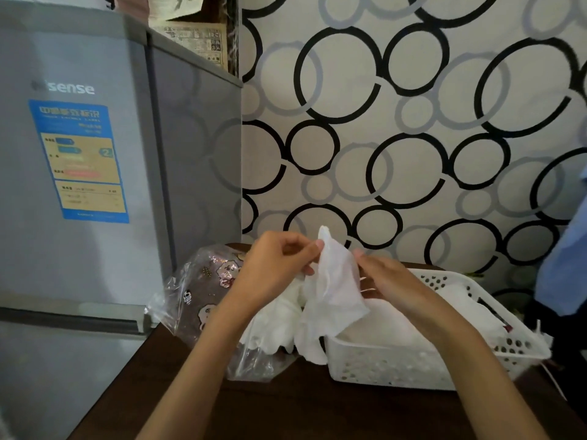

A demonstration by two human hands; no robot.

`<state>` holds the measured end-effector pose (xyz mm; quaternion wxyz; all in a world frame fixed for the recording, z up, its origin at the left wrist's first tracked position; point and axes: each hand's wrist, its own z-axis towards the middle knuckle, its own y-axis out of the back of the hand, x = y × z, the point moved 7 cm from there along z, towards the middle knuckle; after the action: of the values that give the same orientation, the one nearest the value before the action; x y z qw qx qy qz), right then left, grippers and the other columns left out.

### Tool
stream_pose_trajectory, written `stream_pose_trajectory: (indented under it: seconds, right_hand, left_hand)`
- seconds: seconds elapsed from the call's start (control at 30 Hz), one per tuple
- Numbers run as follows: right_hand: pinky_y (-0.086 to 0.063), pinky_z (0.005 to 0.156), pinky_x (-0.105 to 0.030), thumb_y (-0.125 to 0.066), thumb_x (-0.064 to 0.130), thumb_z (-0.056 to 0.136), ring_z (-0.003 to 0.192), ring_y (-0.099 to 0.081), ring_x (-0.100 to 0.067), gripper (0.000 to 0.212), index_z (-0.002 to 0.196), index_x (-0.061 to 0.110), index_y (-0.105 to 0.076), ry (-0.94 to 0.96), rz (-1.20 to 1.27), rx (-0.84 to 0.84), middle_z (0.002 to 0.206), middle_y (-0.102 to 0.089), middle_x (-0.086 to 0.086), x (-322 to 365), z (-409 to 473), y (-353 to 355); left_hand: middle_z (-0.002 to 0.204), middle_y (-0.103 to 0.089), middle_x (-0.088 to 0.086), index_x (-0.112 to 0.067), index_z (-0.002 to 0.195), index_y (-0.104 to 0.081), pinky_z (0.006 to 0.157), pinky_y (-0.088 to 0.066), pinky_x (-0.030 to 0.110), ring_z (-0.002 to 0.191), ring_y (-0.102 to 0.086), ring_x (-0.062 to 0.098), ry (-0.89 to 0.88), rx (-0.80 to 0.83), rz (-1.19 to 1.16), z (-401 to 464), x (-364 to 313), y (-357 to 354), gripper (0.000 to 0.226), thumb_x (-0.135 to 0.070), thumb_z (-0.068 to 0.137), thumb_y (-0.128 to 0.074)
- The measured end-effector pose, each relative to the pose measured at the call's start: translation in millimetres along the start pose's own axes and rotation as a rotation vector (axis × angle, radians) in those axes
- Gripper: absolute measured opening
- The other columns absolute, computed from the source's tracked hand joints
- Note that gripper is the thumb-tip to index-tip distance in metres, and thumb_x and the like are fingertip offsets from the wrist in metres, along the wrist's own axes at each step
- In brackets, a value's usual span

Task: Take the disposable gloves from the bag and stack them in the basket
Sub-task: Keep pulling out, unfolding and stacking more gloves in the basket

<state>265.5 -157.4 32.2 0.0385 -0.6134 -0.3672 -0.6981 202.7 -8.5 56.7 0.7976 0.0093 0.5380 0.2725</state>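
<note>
Thin white plastic, a disposable glove point(333, 281) hung pinched between the left hand point(273, 268) and right hand point(390, 281), seemingly to spread it flat, between the bag point(203, 293) at left and the basket point(397, 366) at right.

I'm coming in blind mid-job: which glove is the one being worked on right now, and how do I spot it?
Start at the dark wooden table beside the grey fridge; a clear printed bag lies on it left of a white perforated basket. Between them, the left hand and right hand pinch one thin white glove. It alone is lifted upright; the others lie bunched or flat below.
</note>
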Motion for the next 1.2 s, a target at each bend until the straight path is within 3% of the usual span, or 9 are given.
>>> stream_pose_trajectory:
  seconds: [0.07,0.17,0.27,0.4,0.47,0.57,0.7,0.97,1.2]
  right_hand:
    - [-0.043,0.097,-0.033,-0.028,0.061,0.091,0.089,-0.059,-0.003,0.039,0.1,0.037,-0.057,0.013,-0.074,-0.016,0.102,-0.062,0.013,6.9,-6.8,9.5]
    - [-0.041,0.101,-0.034,-0.047,0.08,0.062,0.108,-0.053,-0.005,0.088,0.137,0.035,-0.037,0.019,-0.158,0.01,0.128,-0.05,0.015,8.7,-18.3,23.0]
    - [-0.045,0.091,-0.024,-0.075,0.068,0.055,0.115,-0.047,-0.001,0.108,0.143,0.042,-0.017,0.065,-0.288,0.164,0.134,-0.041,0.023,13.9,-32.0,7.5]
    - [-0.043,0.061,-0.015,-0.067,0.036,0.085,0.088,-0.053,-0.005,0.048,0.126,0.023,-0.046,0.143,-0.206,-0.133,0.112,-0.052,0.012,19.8,-18.6,11.0]
    - [-0.053,0.069,-0.024,-0.061,0.022,0.091,0.084,-0.063,-0.012,0.015,0.106,0.021,-0.062,0.156,-0.067,-0.198,0.101,-0.067,0.003,19.6,-15.5,24.8]
    - [-0.054,0.083,-0.029,-0.061,0.017,0.09,0.096,-0.067,-0.015,0.018,0.105,0.024,-0.067,0.137,0.169,0.023,0.101,-0.072,0.003,16.7,-20.2,28.9]
    - [-0.053,0.083,-0.029,-0.068,0.027,0.076,0.097,-0.068,-0.012,0.031,0.106,0.025,-0.068,0.122,0.255,0.162,0.103,-0.073,0.005,16.3,-28.1,31.5]
    - [-0.048,0.059,-0.015,-0.065,0.032,0.086,0.072,-0.065,-0.004,0.014,0.09,0.022,-0.073,0.245,0.309,-0.262,0.081,-0.073,0.005,26.2,-32.0,57.9]
    - [-0.048,0.068,-0.022,-0.056,0.024,0.093,0.075,-0.06,-0.008,0.012,0.091,0.021,-0.067,0.42,0.278,-0.441,0.083,-0.069,-0.001,37.5,-39.8,72.5]
  left_hand:
    - [0.071,-0.073,-0.005,-0.013,0.082,-0.074,0.065,-0.052,0.023,0.065,-0.067,0.009,0.029,-0.008,-0.002,0.7,1.4,-3.7,0.021,-0.03,0.091,-0.063]
    - [0.074,-0.074,-0.003,-0.018,0.082,-0.074,0.065,-0.052,0.022,0.072,-0.07,0.013,0.021,-0.025,0.007,-0.3,-1.5,-8.0,0.02,-0.033,0.091,-0.063]
    - [0.074,-0.073,-0.007,-0.02,0.082,-0.074,0.07,-0.052,0.019,0.072,-0.068,0.005,-0.048,0.017,-0.008,-2.9,-15.3,-18.6,0.018,-0.032,0.09,-0.063]
    - [0.076,-0.072,-0.009,-0.016,0.089,-0.074,0.072,-0.053,0.018,0.073,-0.067,0.002,-0.095,0.029,-0.034,-5.1,-25.5,-26.9,0.022,-0.033,0.091,-0.06]
    - [0.092,-0.071,-0.014,-0.022,0.104,-0.068,0.078,-0.054,0.027,0.083,-0.066,0.002,-0.064,-0.03,0.039,-1.4,-14.6,-16.5,0.036,-0.051,0.091,-0.05]
    - [0.13,-0.053,-0.023,-0.037,0.131,-0.047,0.101,-0.045,0.029,0.118,-0.051,-0.004,0.011,0.192,0.17,-1.4,2.6,-16.3,0.073,-0.08,0.073,-0.045]
    - [0.108,-0.069,-0.015,-0.032,0.116,-0.063,0.09,-0.053,0.025,0.102,-0.064,0.001,-0.027,0.35,0.107,-8.9,-6.7,-24.1,0.044,-0.052,0.077,-0.063]
    - [0.07,-0.065,0.017,-0.006,0.08,-0.07,0.058,-0.039,0.036,0.058,-0.053,0.025,-0.099,0.225,-0.033,-10.5,-23.7,-22.7,0.041,-0.045,0.086,-0.057]
    - [0.089,-0.075,-0.002,-0.012,0.092,-0.073,0.073,-0.055,0.021,0.081,-0.07,0.011,-0.061,0.278,-0.026,-10.8,-16.2,-20.4,0.026,-0.032,0.09,-0.057]
